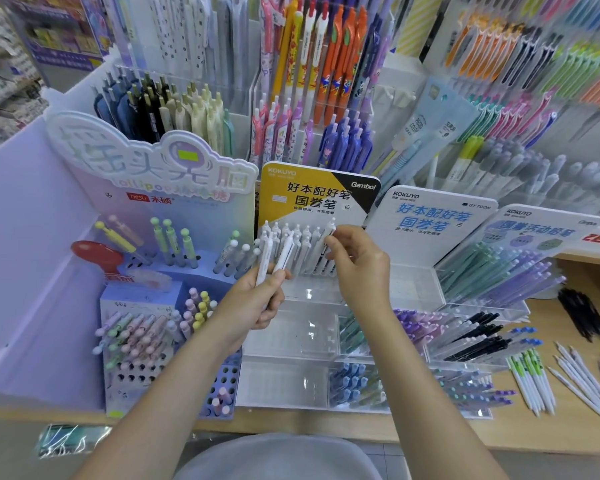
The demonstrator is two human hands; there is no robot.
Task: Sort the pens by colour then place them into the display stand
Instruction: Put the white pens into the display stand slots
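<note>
crowded shop counter, packed with stands of pens. to the left, a purple stand with round-topped pastel pens and a red stamp-like thing beside it. behind, tall racks of orange, yellow and dark pens. on the right, clear trays of green and purple pens, black pens lower down, and loose white pens lying on the wood. straight ahead, a clear display stand under a yellow and black sign, its back row filled with upright white pens, front slots bare. left hand wrapped around two white pens, tips pointing up, just before the stand. right hand pinching one white pen near its top, at the right end of the row, tilted slightly
</note>
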